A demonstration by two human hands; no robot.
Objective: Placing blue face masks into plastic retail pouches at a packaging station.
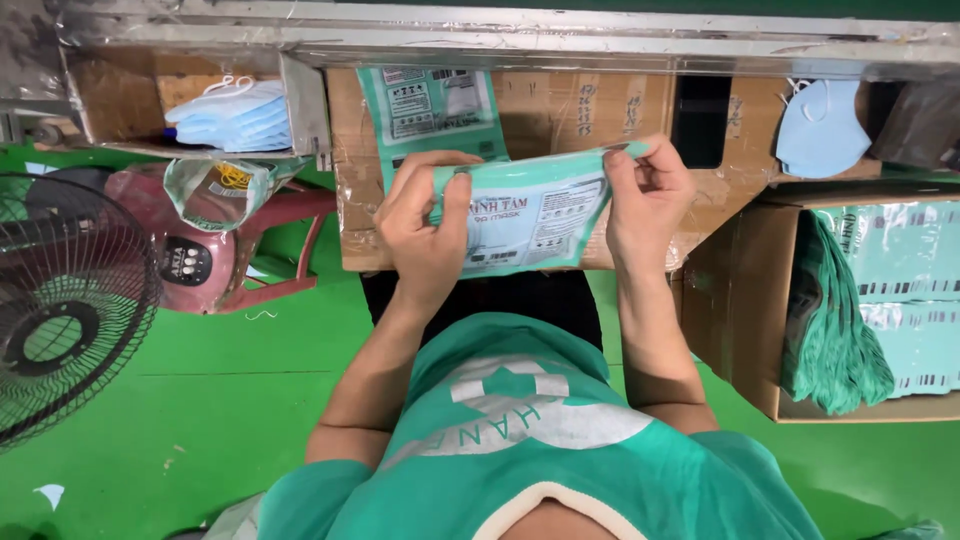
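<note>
1. The left hand (425, 235) pinches the left end of a teal plastic pouch (530, 210), thumb in front and fingers curled behind. The right hand (645, 205) grips the right end the same way. Both hands are closed on it, holding it level just in front of the near edge of the workbench (500, 35).
2. The pouch looks flat, with pale contents showing through its window, so I judge it already filled. Whether its mouth is sealed I cannot tell.
3. One more teal pouch (430, 110) hangs or stands behind the hands, against the cardboard front (560, 110) under the workbench.
4. To the right, one open carton (740, 320) holds a thick bundle of green pouches (830, 330), too many to count, so much seems left.
5. At the bench's left end, one stack of light blue masks (235, 115) sits in a cubby; one single blue mask (820, 125) lies at the right end.
6. One fan (65, 300) and one red stool (270, 250) stand on the green floor.
</note>
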